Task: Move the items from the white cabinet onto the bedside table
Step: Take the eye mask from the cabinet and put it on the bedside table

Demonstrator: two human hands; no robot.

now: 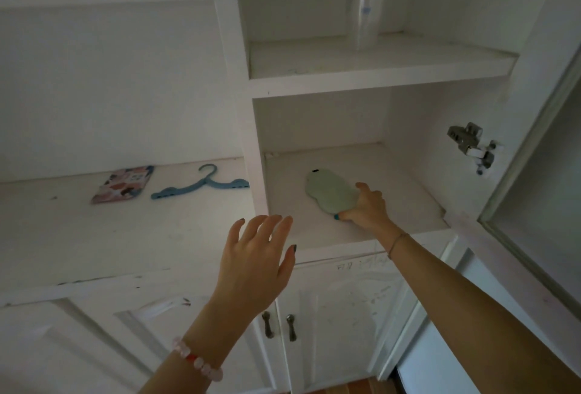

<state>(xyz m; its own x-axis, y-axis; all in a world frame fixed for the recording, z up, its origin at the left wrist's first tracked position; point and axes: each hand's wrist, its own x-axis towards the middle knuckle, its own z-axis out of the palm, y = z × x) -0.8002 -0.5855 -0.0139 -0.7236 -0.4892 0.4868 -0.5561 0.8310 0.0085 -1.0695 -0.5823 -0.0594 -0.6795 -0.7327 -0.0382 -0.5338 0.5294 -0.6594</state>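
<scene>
A flat pale green oval item [328,190] lies on the lower shelf of the open white cabinet [361,239]. My right hand [366,208] reaches into that shelf and grips the green item's near end, thumb under its edge. My left hand [257,255] hovers in front of the shelf's front left corner, fingers spread, holding nothing. A clear plastic cup stack [367,6] stands on the upper shelf [377,75]. The bedside table is not in view.
On the white counter [94,236] to the left lie a patterned card-like packet [124,184] and a blue hanger [201,186]. The cabinet door [534,173] stands open at the right, with a metal hinge [471,145]. Two lower doors with handles [279,326] sit below.
</scene>
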